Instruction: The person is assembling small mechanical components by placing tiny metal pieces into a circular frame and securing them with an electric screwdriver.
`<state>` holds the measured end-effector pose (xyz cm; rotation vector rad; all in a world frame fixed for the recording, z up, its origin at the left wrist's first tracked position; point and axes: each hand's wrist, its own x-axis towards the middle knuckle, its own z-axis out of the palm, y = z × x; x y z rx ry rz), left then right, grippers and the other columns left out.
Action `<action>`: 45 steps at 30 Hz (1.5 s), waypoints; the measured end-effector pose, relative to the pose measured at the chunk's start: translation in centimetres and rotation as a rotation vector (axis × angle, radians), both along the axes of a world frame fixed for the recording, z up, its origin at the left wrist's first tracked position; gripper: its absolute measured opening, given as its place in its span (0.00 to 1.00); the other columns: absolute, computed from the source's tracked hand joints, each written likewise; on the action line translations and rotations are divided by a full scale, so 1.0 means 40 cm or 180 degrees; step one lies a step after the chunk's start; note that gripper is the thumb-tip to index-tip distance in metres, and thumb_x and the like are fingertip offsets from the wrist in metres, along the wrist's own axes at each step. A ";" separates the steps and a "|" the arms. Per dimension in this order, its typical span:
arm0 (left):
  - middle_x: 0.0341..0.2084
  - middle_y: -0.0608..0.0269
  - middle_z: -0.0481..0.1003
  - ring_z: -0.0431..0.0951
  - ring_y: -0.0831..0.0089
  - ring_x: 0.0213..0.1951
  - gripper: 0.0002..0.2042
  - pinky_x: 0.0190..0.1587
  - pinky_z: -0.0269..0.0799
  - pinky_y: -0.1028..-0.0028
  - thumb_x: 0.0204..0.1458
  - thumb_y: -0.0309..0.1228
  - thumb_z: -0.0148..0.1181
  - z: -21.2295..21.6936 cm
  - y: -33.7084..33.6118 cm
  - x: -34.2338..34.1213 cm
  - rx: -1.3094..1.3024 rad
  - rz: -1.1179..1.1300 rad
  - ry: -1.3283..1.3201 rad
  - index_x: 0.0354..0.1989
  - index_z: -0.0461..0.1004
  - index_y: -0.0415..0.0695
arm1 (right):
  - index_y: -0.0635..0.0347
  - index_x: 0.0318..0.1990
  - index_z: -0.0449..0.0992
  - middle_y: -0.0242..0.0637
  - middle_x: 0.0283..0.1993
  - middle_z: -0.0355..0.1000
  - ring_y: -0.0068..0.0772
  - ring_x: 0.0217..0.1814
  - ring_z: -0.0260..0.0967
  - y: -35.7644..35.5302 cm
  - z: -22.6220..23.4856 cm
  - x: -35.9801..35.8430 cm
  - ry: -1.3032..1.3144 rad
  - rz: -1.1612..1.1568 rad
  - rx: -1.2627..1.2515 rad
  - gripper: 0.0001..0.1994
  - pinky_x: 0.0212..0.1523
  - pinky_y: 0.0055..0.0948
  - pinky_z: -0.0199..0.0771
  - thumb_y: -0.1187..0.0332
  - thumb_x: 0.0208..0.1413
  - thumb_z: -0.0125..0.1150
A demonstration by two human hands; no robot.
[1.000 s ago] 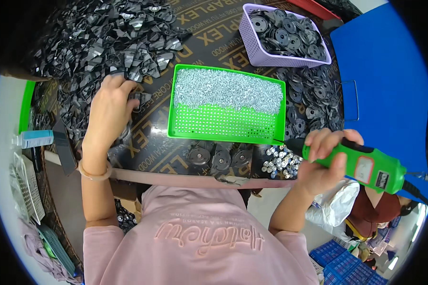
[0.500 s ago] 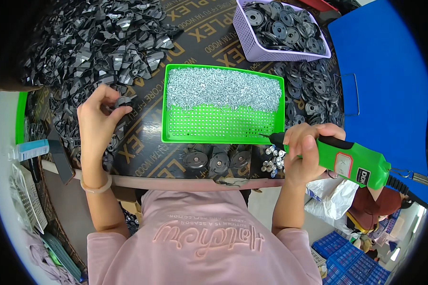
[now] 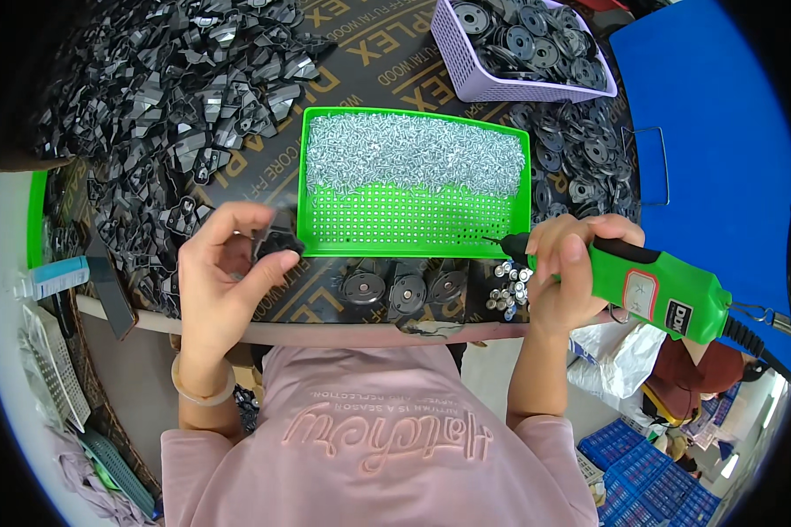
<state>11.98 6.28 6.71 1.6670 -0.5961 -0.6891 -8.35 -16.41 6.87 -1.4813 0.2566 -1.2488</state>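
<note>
Between thumb and fingers, my left hand (image 3: pixel 237 268) pinches a small black plastic part (image 3: pixel 279 239) just left of the green tray's corner. My right hand (image 3: pixel 576 268) is wrapped round a green electric screwdriver (image 3: pixel 655 290), its thin bit pointing left over the tray's lower right corner. The green perforated tray (image 3: pixel 387 248) has a heap of small silver screws (image 3: pixel 413 154) across its far half. Along the table's near edge lie several black round wheel-like parts (image 3: pixel 407 292) in a row. Close to my right hand is a cluster of small shiny metal pieces (image 3: pixel 508 290).
Loose black angular plastic parts (image 3: pixel 185 97) cover the far left. A purple basket (image 3: pixel 536 90) of black discs stands at the far right, with more discs (image 3: pixel 580 154) piled in front. A blue panel (image 3: pixel 703 132), a phone-like slab (image 3: pixel 110 285) and a bottle (image 3: pixel 57 277) flank the table.
My left hand has moved right and nearer to me, carrying the black plastic part from the pile toward the tray. My right hand with the screwdriver has barely moved.
</note>
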 end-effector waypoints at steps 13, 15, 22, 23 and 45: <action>0.29 0.58 0.76 0.76 0.61 0.27 0.12 0.30 0.72 0.67 0.41 0.27 0.75 0.005 0.018 -0.117 0.0505 -0.0220 -0.2182 0.33 0.79 0.39 | 0.61 0.45 0.62 0.32 0.19 0.63 0.25 0.16 0.64 0.001 0.010 0.006 0.0061 -0.0153 0.0264 0.17 0.16 0.22 0.60 0.78 0.54 0.64; 0.28 0.58 0.74 0.76 0.59 0.24 0.15 0.26 0.71 0.66 0.43 0.33 0.75 -0.025 -0.010 -0.153 0.0758 -0.0432 -0.2051 0.36 0.79 0.40 | 0.61 0.46 0.62 0.33 0.20 0.65 0.25 0.17 0.64 -0.002 0.008 0.006 -0.0014 -0.0170 0.0257 0.16 0.16 0.21 0.60 0.80 0.54 0.62; 0.26 0.60 0.73 0.74 0.69 0.22 0.15 0.25 0.70 0.71 0.39 0.28 0.77 -0.073 -0.027 -0.172 0.0629 -0.0450 -0.2204 0.34 0.78 0.40 | 0.61 0.46 0.62 0.33 0.20 0.64 0.24 0.17 0.63 0.004 0.005 -0.002 0.0040 -0.0084 0.0221 0.16 0.17 0.22 0.62 0.83 0.54 0.60; 0.27 0.61 0.73 0.74 0.71 0.22 0.13 0.25 0.69 0.71 0.39 0.26 0.76 -0.071 -0.024 -0.166 0.0470 -0.0476 -0.2094 0.32 0.77 0.41 | 0.61 0.46 0.62 0.32 0.20 0.64 0.23 0.16 0.62 0.003 0.004 -0.002 0.0042 -0.0100 0.0204 0.16 0.17 0.22 0.62 0.83 0.54 0.59; 0.43 0.63 0.75 0.76 0.81 0.40 0.21 0.36 0.78 0.81 0.51 0.13 0.63 -0.020 -0.091 -0.190 -0.0601 -0.1108 0.1724 0.55 0.73 0.37 | 0.56 0.50 0.63 0.28 0.19 0.60 0.25 0.16 0.58 0.029 0.122 -0.034 -0.0279 0.0264 0.0093 0.16 0.20 0.30 0.64 0.71 0.59 0.63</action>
